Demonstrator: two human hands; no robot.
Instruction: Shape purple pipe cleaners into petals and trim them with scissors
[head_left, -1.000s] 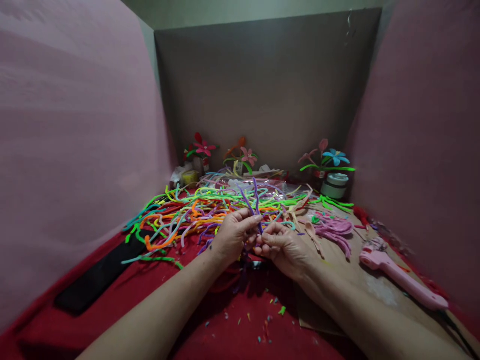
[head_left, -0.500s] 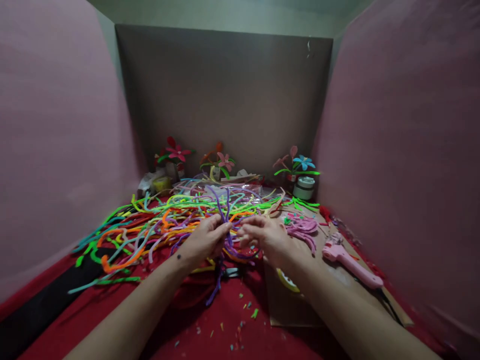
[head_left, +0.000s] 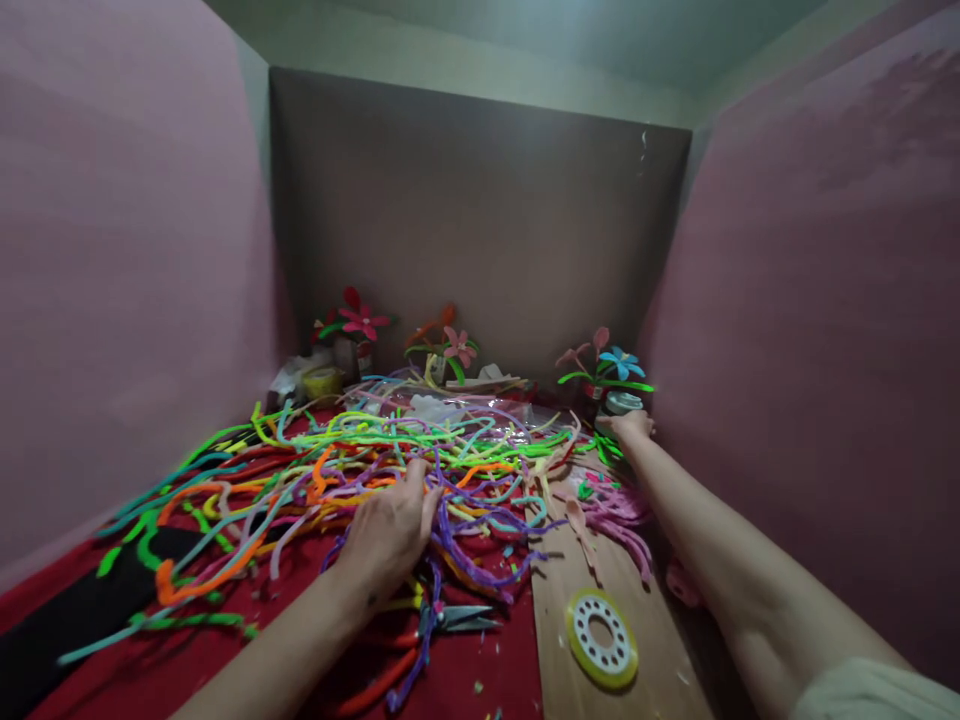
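Observation:
A tangle of coloured pipe cleaners (head_left: 360, 450) covers the red cloth (head_left: 510, 680). My left hand (head_left: 390, 525) lies palm down on the pile, fingers stretched over purple pipe cleaners (head_left: 465, 540). My right hand (head_left: 630, 427) reaches far to the back right and rests at a small white jar (head_left: 622, 402) beside a blue pipe-cleaner flower (head_left: 619, 362). Its fingers curl at the jar, but I cannot see whether they grip it.
Scissors (head_left: 450, 618) lie near my left wrist. A wooden board (head_left: 592, 570) carries a yellow ring-shaped disc (head_left: 601, 638) and pink pipe cleaner pieces (head_left: 622, 510). More pipe-cleaner flowers (head_left: 360, 322) stand along the back wall. A black strip (head_left: 67, 620) lies at the left. Pink walls close both sides.
Both hands let go of the purple pipe cleaners held between them. The left hand dropped flat onto the pile; the right arm stretched out to the jar at the back right.

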